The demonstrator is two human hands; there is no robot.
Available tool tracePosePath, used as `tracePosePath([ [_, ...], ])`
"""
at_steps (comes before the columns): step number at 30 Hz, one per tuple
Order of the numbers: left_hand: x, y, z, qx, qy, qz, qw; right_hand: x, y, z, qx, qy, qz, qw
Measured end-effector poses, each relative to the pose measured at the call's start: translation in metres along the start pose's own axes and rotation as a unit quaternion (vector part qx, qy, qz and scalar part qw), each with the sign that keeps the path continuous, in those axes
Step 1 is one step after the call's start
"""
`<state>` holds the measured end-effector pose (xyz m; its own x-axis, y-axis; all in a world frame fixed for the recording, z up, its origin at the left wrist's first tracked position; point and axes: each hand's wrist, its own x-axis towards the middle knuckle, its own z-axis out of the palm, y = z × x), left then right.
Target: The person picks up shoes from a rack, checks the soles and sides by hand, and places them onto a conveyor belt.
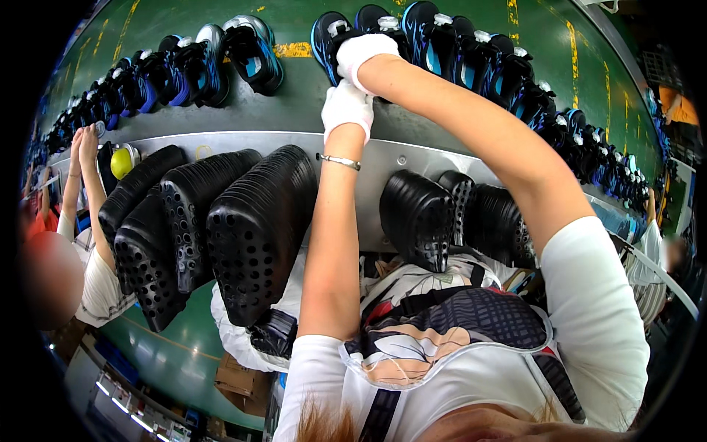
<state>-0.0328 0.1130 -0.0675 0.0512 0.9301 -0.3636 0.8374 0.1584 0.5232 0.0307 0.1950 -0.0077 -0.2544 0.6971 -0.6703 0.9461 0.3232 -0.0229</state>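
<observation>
A black shoe with blue trim (328, 37) stands on the green conveyor belt in front of me, its toe pointing away. My right hand (367, 56), in a white glove, reaches across from the right, closed on the shoe's opening. Just below it, my left hand (347, 109), also white-gloved, is closed at the shoe's heel end. The two gloves touch and hide the shoe's heel. What the left fingers grip is mostly covered. Close by on the right stands another black and blue shoe (377, 18).
Rows of similar shoes (254, 55) line the belt (302, 96) on both sides. Stacked black perforated plastic shoe-shaped forms (258, 228) lie along the metal ledge (401, 159), with more stacks (420, 214) on the right. Another person's arms (88, 177) reach in at left.
</observation>
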Motion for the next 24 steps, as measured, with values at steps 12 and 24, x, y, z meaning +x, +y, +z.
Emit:
tracePosePath([
  [12, 0.012, -0.006, 0.002, 0.081, -0.052, 0.023, 0.995, 0.006, -0.012, -0.015, -0.178, 0.118, -0.118, 0.97],
  [24, 0.012, -0.005, 0.008, 0.114, -0.007, 0.019, 0.993, 0.008, -0.004, -0.003, -0.14, 0.14, -0.094, 0.976],
])
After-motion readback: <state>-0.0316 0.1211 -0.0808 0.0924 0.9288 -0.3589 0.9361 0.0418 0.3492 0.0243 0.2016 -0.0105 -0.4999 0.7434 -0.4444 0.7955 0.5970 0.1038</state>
